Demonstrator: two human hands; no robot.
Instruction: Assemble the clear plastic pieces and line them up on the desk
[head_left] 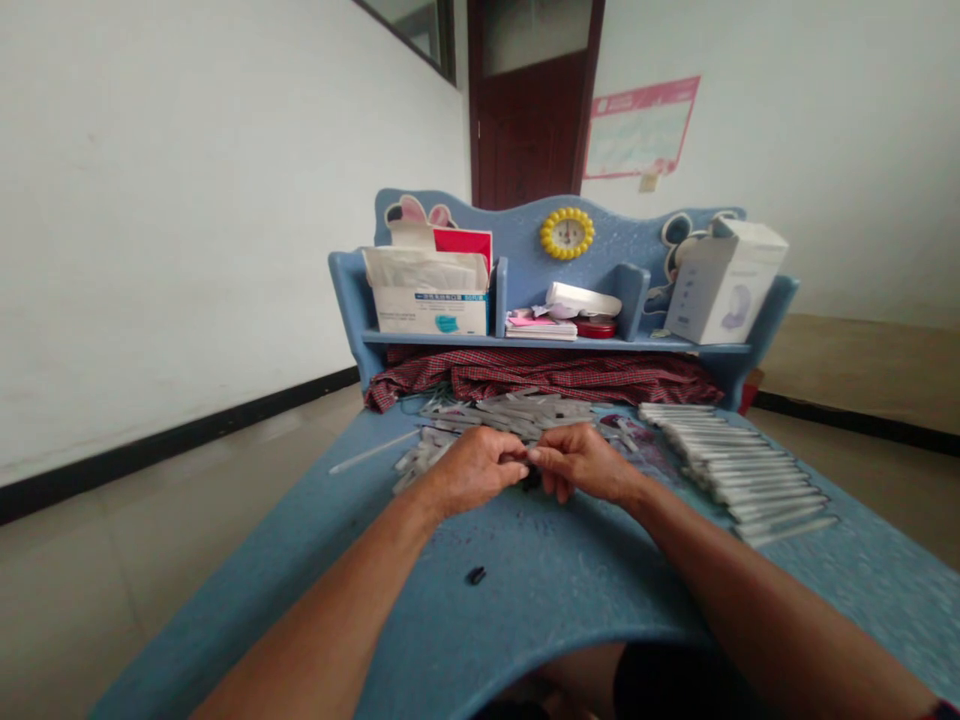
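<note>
At frame centre, left hand (478, 466) and right hand (576, 462) pinch closed, contents too hidden to tell, beside loose translucent plastic tubes (517, 411) seemingly heaped within reach.

Nothing legible for certain (clock directions from view centre) | 10–11 o'clock: face-mask box (397, 316), Chinese lettering blurred | 1 o'clock: yellow-rimmed clock (568, 233), dial marks too small; pink-bordered poster (637, 140), header blurred | 2 o'clock: white carton (701, 290), print unreadable

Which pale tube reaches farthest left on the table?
The long, thin tube slanting out left of the left hand, beside the loose pile; the others visible lie in that pile or the neat row at right.
</note>
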